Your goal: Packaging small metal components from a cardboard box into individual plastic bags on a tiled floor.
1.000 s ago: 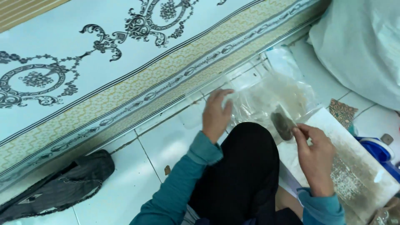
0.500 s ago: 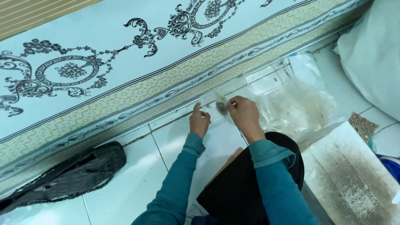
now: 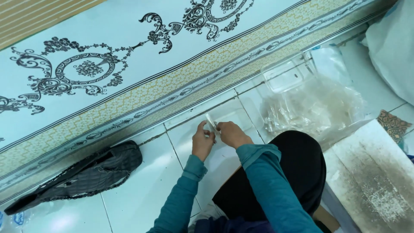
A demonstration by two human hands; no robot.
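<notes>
Over the white floor tiles (image 3: 129,203), the left hand (image 3: 202,144) and right hand (image 3: 232,133) meet, both in teal sleeves. Between them stands a small clear plastic bag (image 3: 211,123), pinched at its lower part by the fingertips (image 3: 206,129) of both hands, its top poking up toward 12 o'clock above the knuckles. At 2 o'clock from the hands lies a heap of clear bags (image 3: 315,108). At 8 o'clock a dark quilted bag (image 3: 86,174) lies beside the patterned mat (image 3: 129,51)
</notes>
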